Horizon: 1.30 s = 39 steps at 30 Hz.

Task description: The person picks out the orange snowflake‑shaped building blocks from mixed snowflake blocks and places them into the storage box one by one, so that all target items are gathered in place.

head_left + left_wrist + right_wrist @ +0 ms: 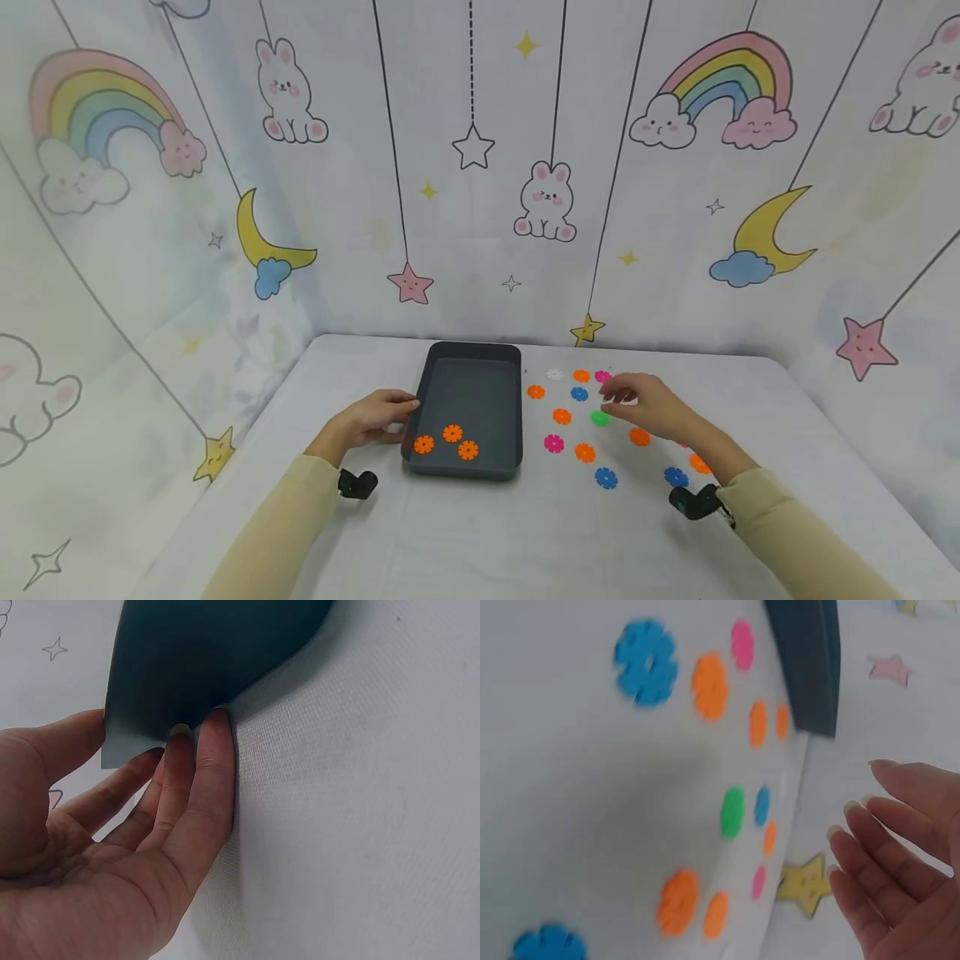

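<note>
My left hand (378, 417) holds the left side of a dark grey rectangular tray (483, 404). In the left wrist view its thumb is at the rim of the tray (210, 660), and the fingertips (217, 724) touch the lower outer wall. Three orange notched discs (452, 433) lie in the near part of the tray. My right hand (645, 404) hovers over loose discs right of the tray, fingers loosely bent and holding nothing. Close by it are a green disc (599, 418), a pink disc (602, 377) and a blue disc (579, 393).
More flower-shaped discs are spread over the white tabletop (480, 533), among them a white disc (554, 375), a pink disc (553, 443) and a blue disc (606, 477). An orange disc (640, 437) lies below the right hand. A patterned curtain (480, 208) stands behind the table.
</note>
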### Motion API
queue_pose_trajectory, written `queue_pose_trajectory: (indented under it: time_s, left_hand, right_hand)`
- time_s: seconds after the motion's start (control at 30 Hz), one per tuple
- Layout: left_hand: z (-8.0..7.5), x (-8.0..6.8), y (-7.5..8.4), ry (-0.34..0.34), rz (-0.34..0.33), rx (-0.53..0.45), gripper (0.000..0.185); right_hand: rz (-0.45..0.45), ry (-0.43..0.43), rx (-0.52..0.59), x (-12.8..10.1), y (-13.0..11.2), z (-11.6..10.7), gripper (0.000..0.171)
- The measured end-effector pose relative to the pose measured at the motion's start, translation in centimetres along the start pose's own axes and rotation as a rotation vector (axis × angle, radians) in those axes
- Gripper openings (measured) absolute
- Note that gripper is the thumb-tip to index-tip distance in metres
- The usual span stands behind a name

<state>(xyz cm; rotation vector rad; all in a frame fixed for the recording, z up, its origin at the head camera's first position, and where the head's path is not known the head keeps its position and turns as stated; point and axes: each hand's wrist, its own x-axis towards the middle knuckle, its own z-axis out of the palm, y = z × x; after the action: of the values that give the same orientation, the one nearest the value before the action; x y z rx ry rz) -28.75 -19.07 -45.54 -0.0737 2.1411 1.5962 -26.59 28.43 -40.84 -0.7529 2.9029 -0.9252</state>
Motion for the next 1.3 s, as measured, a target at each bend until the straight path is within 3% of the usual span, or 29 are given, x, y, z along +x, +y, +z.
queue_pose_trajectory:
  time_s: [0.43, 0.87, 1.3]
  left_hand:
    - [0.0, -0.1, 0.1, 0.002, -0.005, 0.009, 0.052]
    - [0.2, -0.2, 0.3, 0.014, -0.008, 0.011, 0.051]
    - [0.1, -0.1, 0.2, 0.010, -0.006, 0.004, 0.051]
  right_hand:
    - [0.235, 0.012, -0.007, -1.4, 6.3, -0.5, 0.033]
    - [0.340, -0.013, 0.049, -1.2, 7.7, 0.1, 0.037]
    - [0.333, -0.020, 0.052, -1.1, 7.7, 0.4, 0.032]
